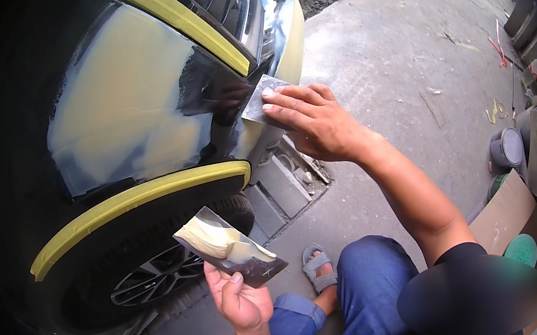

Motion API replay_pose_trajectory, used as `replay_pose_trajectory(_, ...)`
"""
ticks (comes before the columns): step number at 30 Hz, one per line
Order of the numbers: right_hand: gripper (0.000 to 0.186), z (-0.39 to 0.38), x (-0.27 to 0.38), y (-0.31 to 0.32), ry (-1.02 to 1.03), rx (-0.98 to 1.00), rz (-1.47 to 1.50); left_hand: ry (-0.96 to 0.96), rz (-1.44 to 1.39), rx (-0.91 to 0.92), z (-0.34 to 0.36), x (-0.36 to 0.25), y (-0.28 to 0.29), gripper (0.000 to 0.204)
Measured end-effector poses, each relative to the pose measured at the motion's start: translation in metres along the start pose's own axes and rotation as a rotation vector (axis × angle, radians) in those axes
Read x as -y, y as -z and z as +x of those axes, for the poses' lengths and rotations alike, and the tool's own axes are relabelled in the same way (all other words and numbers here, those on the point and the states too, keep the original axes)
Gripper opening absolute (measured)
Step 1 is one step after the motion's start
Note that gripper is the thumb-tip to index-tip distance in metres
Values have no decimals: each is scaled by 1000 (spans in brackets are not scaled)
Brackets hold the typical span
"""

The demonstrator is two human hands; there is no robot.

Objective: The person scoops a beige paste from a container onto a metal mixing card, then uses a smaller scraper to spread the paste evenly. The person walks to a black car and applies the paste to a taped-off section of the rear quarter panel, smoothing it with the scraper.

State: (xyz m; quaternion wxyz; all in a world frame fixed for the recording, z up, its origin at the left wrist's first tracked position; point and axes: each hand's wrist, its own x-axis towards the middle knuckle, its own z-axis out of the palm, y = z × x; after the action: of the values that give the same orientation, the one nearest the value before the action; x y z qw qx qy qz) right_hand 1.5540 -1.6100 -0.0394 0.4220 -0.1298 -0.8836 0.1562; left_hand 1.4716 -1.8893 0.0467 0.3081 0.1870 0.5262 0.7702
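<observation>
My left hand (247, 306) grips a dark flat mixing plate (265, 272) by its lower edge, near the rear wheel (156, 280). A thick heap of cream-yellow body filler (205, 241) lies on the plate. Under the fingers of my right hand (324, 121) is a flat, greyish putty spreader (253, 108). It is pressed against the dark car's body (226, 106), close to the corner; its contact edge is partly hard to make out. Left of it, a broad patch of smeared pale-yellow filler (125, 84) covers the panel above the wheel arch.
Yellow masking tape (143, 188) lines the wheel arch, and another yellow strip (191, 25) runs higher up. A paint can (506, 147), bent cardboard (505, 211) and a green round object (521, 250) are at right. Floor slabs (284, 189) border a gap beside the car.
</observation>
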Motion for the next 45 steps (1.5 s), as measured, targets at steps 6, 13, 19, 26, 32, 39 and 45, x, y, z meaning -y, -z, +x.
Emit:
replay_pose_trajectory(6,52,-20,-10,-13,-27,48,-10,0,-13,-8,1,2,1,64)
replay_pose_trajectory(13,56,-50,16,-39,-390,-189,556,16,39,-10,4,4,4,66)
replay_pose_trajectory(19,52,-12,32,-42,-575,-264,589,4,37,-14,4,5,3,65)
replay_pose_trajectory(26,56,-19,91,-62,-430,-283,435,-13,40,-21,3,3,6,63)
replay_pose_trajectory(32,56,-44,100,-56,-416,-152,602,-19,12,-19,4,3,-1,62)
replay_pose_trajectory(39,56,-75,108,3,-50,124,1347,13,-61,-4,2,-1,-4,65)
replay_pose_trajectory(45,55,-45,25,-35,-449,-248,500,-4,-51,7,3,-2,-8,65)
